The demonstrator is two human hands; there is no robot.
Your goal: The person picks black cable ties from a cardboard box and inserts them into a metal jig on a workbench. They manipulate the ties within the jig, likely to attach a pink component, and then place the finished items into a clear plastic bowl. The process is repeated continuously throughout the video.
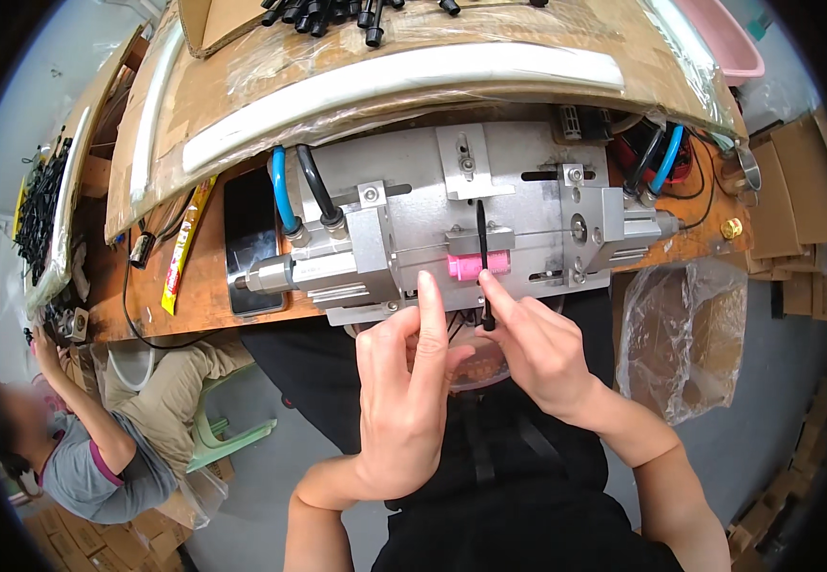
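Observation:
A slim black rod [482,238] lies lengthwise over a pink block [468,266] at the middle of a grey metal fixture [528,214]. My right hand [544,355] is closed at the rod's near end, its index finger laid along the rod beside the pink block and its thumb close to the thicker black tip. Just left of that, my left hand [404,386] points its index finger up toward the fixture's front edge. Its thumb is stretched to the side, the other fingers are bent, and I see nothing in it.
Metal cylinder units [347,262] with blue and black hoses flank the fixture. A cardboard shelf [413,114] overhangs it, bearing several black parts [323,14]. A phone [253,243] and yellow packet [187,250] lie left. Another person [108,448] sits at the far left.

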